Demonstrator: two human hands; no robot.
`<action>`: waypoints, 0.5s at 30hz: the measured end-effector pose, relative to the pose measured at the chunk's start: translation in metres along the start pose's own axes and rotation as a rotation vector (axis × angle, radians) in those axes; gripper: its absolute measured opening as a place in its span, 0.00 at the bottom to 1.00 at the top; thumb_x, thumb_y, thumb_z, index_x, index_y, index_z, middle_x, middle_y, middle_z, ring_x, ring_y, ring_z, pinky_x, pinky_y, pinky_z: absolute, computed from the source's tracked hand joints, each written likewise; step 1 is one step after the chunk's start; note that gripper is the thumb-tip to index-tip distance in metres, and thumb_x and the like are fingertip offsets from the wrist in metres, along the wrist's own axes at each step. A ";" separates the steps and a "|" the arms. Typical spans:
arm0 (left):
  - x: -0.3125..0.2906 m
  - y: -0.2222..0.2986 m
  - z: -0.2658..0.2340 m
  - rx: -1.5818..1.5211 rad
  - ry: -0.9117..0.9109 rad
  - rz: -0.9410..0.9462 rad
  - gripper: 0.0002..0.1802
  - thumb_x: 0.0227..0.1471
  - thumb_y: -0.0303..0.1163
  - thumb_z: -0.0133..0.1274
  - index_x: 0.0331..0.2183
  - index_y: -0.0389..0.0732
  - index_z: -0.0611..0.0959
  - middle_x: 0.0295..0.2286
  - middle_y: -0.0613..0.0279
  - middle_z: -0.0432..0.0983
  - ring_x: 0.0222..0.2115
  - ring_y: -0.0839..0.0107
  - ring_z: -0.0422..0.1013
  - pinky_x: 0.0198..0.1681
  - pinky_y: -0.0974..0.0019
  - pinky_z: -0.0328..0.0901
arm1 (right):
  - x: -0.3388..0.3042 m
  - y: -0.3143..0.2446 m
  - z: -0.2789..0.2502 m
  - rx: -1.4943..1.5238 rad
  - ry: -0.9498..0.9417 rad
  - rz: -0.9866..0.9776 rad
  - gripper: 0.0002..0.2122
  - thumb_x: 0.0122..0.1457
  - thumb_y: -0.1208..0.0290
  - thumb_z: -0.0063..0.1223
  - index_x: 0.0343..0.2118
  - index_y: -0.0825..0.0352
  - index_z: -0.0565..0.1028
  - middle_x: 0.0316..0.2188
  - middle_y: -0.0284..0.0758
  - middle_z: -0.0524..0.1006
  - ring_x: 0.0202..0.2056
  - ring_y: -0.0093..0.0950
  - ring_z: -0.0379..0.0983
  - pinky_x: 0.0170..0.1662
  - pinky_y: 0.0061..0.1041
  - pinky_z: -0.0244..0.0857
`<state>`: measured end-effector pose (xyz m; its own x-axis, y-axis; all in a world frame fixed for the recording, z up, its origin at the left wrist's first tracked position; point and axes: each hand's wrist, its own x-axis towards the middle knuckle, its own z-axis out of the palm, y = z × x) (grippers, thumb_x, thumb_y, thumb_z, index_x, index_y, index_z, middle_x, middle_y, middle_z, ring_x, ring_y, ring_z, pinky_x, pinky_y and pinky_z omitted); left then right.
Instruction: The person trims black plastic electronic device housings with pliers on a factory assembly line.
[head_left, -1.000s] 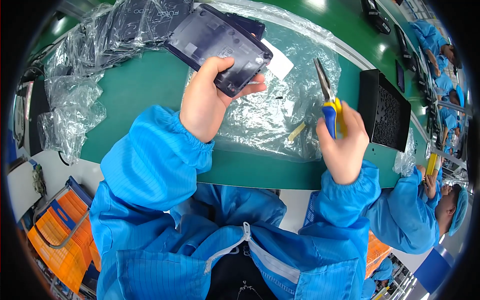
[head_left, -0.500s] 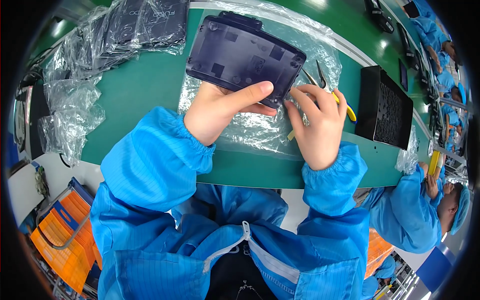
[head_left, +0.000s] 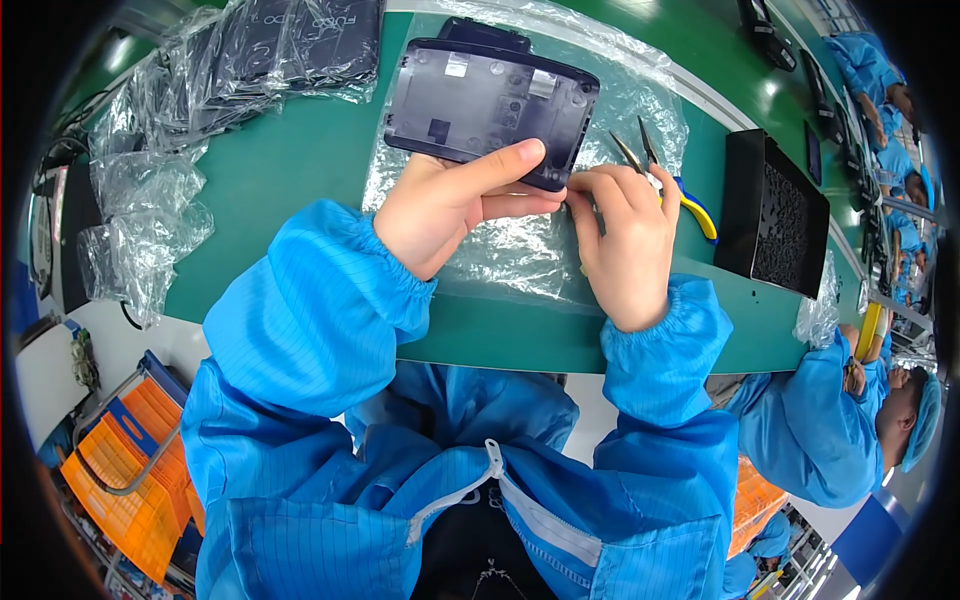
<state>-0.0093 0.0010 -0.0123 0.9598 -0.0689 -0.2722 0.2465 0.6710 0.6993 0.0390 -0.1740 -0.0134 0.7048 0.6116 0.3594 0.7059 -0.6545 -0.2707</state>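
A dark plastic housing (head_left: 485, 112), shaped like a shallow tray with rounded corners, is tilted with its inner side toward me. My left hand (head_left: 435, 210) grips its near edge, the thumb lying over the inner face and the fingers underneath. At the housing's lower right corner, my right hand (head_left: 630, 245) has its thumb and index finger pinched together. Whatever that pinch holds is too small or hidden to make out. Needle-nose pliers (head_left: 698, 212) with yellow and blue handles lie just beyond my right hand, jaws spread. Beneath both hands spreads a clear plastic bag (head_left: 515, 260).
To the right stands a black open box (head_left: 745, 205) with many small black parts in it. Several dark housings in clear bags (head_left: 300, 50) are stacked at the far left of the green table (head_left: 270, 165). A co-worker (head_left: 815, 430) in blue sits at the right.
The housing has tilted and shifted slightly, its right end lower and nearer my left fingers. My right hand has moved a little left, its fingertips now against the corner.
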 end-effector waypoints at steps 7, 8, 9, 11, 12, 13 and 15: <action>-0.001 0.000 -0.001 0.054 0.028 -0.026 0.16 0.52 0.33 0.50 0.42 0.35 0.74 0.36 0.58 0.74 0.36 0.68 0.72 0.42 0.63 0.69 | 0.001 -0.017 -0.010 0.545 0.141 0.203 0.08 0.43 0.83 0.58 0.27 0.66 0.75 0.28 0.32 0.73 0.22 0.25 0.67 0.39 0.25 0.60; -0.002 0.001 0.001 0.046 0.014 -0.049 0.17 0.52 0.34 0.50 0.42 0.35 0.74 0.36 0.58 0.74 0.36 0.69 0.72 0.41 0.63 0.69 | 0.001 -0.019 -0.010 0.545 0.140 0.204 0.08 0.43 0.83 0.58 0.27 0.66 0.75 0.28 0.32 0.73 0.22 0.25 0.67 0.39 0.25 0.60; -0.002 0.002 0.002 0.040 0.000 -0.072 0.17 0.53 0.34 0.50 0.42 0.35 0.74 0.36 0.59 0.74 0.36 0.70 0.72 0.41 0.64 0.68 | 0.000 -0.020 -0.010 0.557 0.152 0.179 0.07 0.44 0.84 0.57 0.27 0.67 0.74 0.28 0.33 0.73 0.23 0.24 0.67 0.36 0.23 0.61; -0.002 0.001 0.001 0.042 -0.016 -0.077 0.17 0.53 0.35 0.50 0.42 0.35 0.74 0.36 0.59 0.74 0.36 0.70 0.72 0.41 0.64 0.68 | 0.000 -0.023 -0.011 0.568 0.166 0.153 0.07 0.44 0.85 0.57 0.27 0.69 0.74 0.28 0.34 0.73 0.23 0.23 0.68 0.32 0.21 0.62; -0.002 0.001 0.001 0.043 -0.033 -0.081 0.18 0.53 0.36 0.49 0.42 0.35 0.74 0.36 0.58 0.74 0.36 0.71 0.72 0.41 0.65 0.68 | 0.000 -0.025 -0.012 0.615 0.168 0.187 0.06 0.45 0.85 0.56 0.28 0.70 0.74 0.28 0.35 0.73 0.24 0.23 0.68 0.32 0.21 0.63; -0.002 0.002 0.001 0.044 -0.033 -0.081 0.18 0.53 0.36 0.49 0.42 0.35 0.74 0.36 0.58 0.74 0.36 0.71 0.72 0.41 0.65 0.68 | 0.000 -0.026 -0.012 0.661 0.170 0.221 0.06 0.46 0.85 0.56 0.28 0.71 0.74 0.29 0.36 0.73 0.25 0.22 0.69 0.32 0.20 0.63; -0.004 0.003 0.002 0.052 -0.055 -0.113 0.18 0.54 0.36 0.48 0.43 0.35 0.73 0.35 0.58 0.74 0.35 0.71 0.72 0.41 0.65 0.68 | -0.001 -0.026 -0.011 0.691 0.185 0.219 0.06 0.46 0.85 0.55 0.28 0.71 0.74 0.29 0.36 0.73 0.26 0.22 0.69 0.31 0.20 0.64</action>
<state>-0.0117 0.0022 -0.0082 0.9310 -0.1833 -0.3156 0.3588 0.6176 0.6999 0.0190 -0.1626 0.0032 0.8541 0.3746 0.3608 0.4769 -0.2873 -0.8307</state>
